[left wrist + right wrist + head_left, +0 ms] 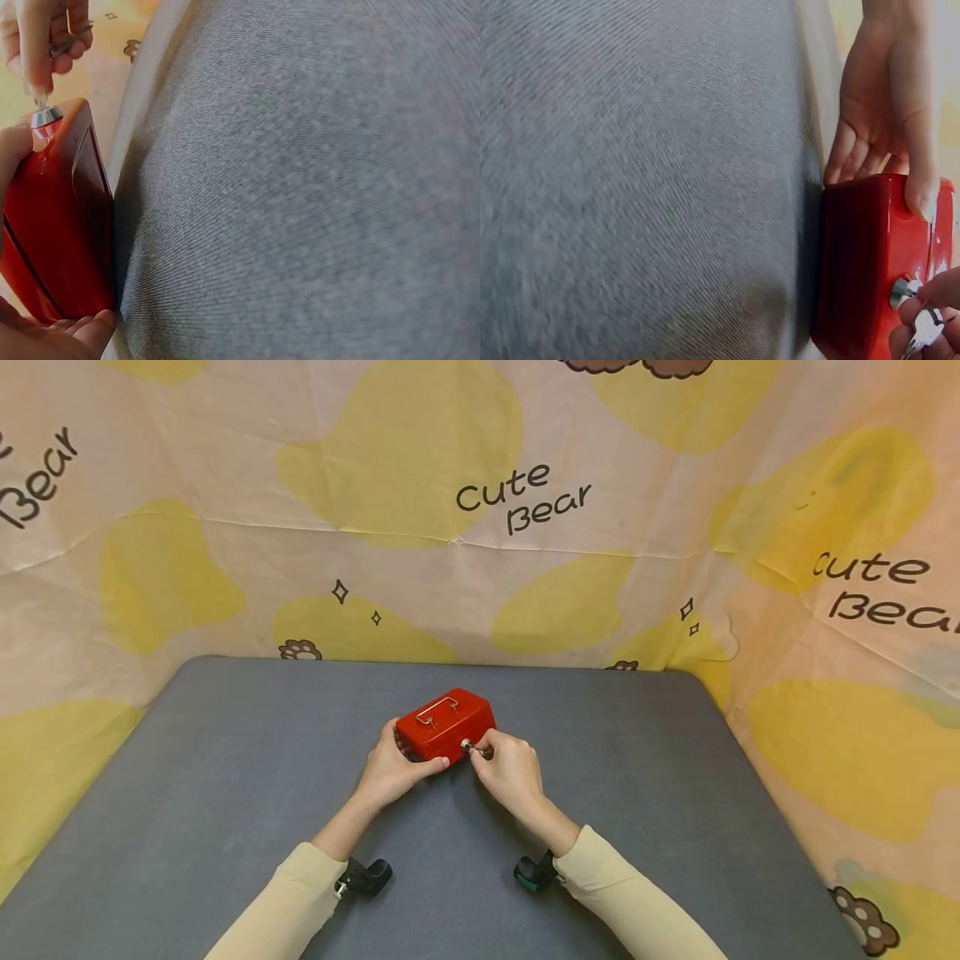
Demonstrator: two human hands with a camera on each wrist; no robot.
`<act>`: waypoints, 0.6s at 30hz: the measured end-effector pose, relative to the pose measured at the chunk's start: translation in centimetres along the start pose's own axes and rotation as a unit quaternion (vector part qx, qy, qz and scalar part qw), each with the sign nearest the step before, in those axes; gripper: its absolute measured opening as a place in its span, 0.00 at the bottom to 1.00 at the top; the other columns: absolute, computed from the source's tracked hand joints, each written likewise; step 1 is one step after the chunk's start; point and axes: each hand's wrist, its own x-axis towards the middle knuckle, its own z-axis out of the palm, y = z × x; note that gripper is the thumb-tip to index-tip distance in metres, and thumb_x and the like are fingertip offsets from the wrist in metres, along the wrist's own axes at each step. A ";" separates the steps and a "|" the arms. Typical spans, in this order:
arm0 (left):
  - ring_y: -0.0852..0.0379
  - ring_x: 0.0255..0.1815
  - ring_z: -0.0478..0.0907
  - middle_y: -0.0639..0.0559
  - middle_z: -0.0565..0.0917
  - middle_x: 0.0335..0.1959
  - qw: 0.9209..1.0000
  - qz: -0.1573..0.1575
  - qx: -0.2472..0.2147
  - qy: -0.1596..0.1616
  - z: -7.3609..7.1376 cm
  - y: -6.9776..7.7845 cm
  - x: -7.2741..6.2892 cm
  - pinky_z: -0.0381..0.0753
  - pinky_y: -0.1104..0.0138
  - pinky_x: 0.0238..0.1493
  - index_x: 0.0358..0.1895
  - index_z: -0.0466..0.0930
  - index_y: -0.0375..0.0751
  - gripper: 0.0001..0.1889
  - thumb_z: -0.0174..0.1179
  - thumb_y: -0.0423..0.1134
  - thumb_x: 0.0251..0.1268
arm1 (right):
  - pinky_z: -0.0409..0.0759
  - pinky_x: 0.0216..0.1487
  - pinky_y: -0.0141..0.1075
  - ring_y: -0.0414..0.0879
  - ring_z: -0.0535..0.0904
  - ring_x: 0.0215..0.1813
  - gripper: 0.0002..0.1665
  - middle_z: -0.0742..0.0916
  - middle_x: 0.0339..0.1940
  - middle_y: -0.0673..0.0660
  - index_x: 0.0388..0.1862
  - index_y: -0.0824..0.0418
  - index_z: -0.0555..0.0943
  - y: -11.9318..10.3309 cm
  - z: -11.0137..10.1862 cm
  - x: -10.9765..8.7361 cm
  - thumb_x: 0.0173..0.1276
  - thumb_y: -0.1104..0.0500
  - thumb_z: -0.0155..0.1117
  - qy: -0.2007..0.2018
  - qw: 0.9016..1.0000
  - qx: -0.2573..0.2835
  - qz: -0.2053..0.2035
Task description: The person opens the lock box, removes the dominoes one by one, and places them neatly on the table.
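Observation:
A small red cash box [444, 727] with a wire handle [437, 711] on its lid sits on the grey table, its lid down. My left hand [390, 772] grips the box's left end, thumb on the front face and fingers around the side. At the front face, my right hand [510, 770] pinches a key at the round silver lock [904, 291]. A second key [928, 327] hangs by the right fingers in the right wrist view. In the left wrist view the lock [46, 117] stands out from the box front [60, 202], right fingertips just above it.
The grey table [247, 760] has rounded far corners. A cloth [420, 452] with yellow patches and "Cute Bear" lettering hangs behind and beside it. Black wrist cameras [366, 877] hang under both sleeves.

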 end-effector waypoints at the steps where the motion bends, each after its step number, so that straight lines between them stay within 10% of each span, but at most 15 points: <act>1: 0.49 0.51 0.76 0.44 0.74 0.54 1.000 0.001 0.004 0.000 -0.1 0.0 0.0 0.77 0.56 0.50 0.62 0.56 0.37 0.46 0.73 0.48 0.40 | 0.65 0.17 0.26 0.34 0.67 0.16 0.08 0.79 0.14 0.44 0.17 0.53 0.79 -0.1 0.1 0.0 0.53 0.60 0.67 -0.001 1.000 -0.001 0.001; 18: 0.49 0.50 0.76 0.43 0.75 0.53 1.000 -0.007 0.016 0.006 -0.2 -0.1 0.1 0.77 0.57 0.50 0.60 0.58 0.37 0.45 0.73 0.51 0.40 | 0.66 0.19 0.28 0.35 0.68 0.16 0.08 0.80 0.15 0.44 0.18 0.52 0.78 -0.4 0.7 0.3 0.54 0.59 0.66 0.002 1.000 -0.008 0.013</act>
